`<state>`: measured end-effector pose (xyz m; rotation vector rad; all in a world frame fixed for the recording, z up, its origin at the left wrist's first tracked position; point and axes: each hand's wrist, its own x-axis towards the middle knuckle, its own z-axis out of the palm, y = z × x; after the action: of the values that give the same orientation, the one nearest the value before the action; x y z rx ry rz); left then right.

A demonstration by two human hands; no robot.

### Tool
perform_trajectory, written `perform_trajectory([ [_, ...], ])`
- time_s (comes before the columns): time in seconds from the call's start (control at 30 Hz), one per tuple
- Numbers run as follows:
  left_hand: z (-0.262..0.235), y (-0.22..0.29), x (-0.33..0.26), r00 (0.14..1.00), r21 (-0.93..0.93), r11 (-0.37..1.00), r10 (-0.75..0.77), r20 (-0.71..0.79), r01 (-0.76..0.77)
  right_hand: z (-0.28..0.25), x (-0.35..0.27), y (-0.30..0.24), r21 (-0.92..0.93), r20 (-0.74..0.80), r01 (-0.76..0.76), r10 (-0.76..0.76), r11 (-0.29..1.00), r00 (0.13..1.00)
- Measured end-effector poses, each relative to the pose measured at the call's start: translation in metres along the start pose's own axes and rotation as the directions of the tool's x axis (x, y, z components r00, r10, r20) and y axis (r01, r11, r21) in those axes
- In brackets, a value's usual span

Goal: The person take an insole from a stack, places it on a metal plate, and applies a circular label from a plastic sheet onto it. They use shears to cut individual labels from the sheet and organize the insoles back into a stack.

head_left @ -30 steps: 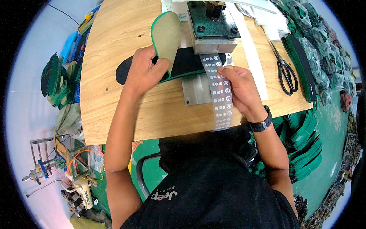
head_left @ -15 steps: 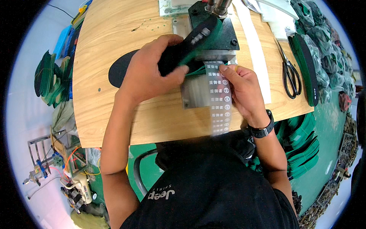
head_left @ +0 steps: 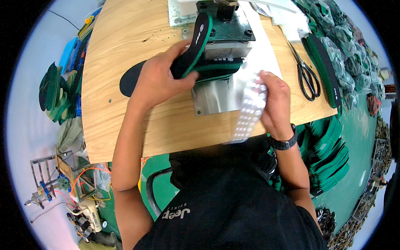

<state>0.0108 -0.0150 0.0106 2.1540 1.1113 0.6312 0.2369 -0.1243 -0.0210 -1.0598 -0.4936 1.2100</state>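
My left hand [head_left: 160, 79] is closed around a black insole [head_left: 193, 54] with a green edge, its far end tilted up and bearing a pale printed mark. Behind that wrist, the rounded end of another black piece [head_left: 130, 79] lies on the table. More green-edged insoles [head_left: 218, 70] rest in a stack on the metal base plate [head_left: 214, 100], just below the press head [head_left: 227, 50]. Pinched by my right hand [head_left: 276, 98] is a clear film strip [head_left: 249, 112] with rows of white print, hanging toward the table's front edge and blurred by motion.
Black-handled scissors [head_left: 308, 81] lie on the right side of the wooden table [head_left: 166, 133], beside a row of insoles [head_left: 323, 71]. White sheets [head_left: 289, 27] sit at the back right. Green insole bundles [head_left: 327, 158] are below the right edge, bagged ones [head_left: 341, 54] beyond.
My right hand has drawn the film strip away from the stack, to the right. The insole in my left hand has swung to a steeper tilt, revealing the stacked insoles beneath the press.
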Motion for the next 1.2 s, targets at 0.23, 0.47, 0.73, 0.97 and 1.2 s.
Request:
perform_trajectory([
  [0.23,-0.003,-0.02,0.003,0.975,-0.579,0.805,-0.01,-0.224,-0.125,0.018,0.008,0.011,-0.175,0.076,-0.188,0.203,0.966,0.976],
  [0.47,-0.003,-0.024,-0.002,0.968,-0.373,0.927,-0.067,-0.24,-0.028,0.021,0.012,0.016,-0.25,0.118,-0.179,0.213,0.952,0.97],
  [0.73,-0.003,-0.023,-0.002,0.968,-0.3,0.952,-0.019,-0.251,-0.059,0.023,0.015,0.015,-0.278,0.108,-0.191,0.228,0.941,0.968],
  [0.97,0.0,-0.015,-0.002,0.987,-0.265,0.964,-0.054,-0.149,0.013,0.021,0.018,0.018,-0.337,0.112,-0.18,0.229,0.924,0.967],
  [1.2,0.012,-0.011,-0.002,0.988,0.168,0.978,0.14,-0.069,-0.127,0.029,0.01,0.008,-0.255,0.027,-0.21,0.224,0.944,0.974],
])
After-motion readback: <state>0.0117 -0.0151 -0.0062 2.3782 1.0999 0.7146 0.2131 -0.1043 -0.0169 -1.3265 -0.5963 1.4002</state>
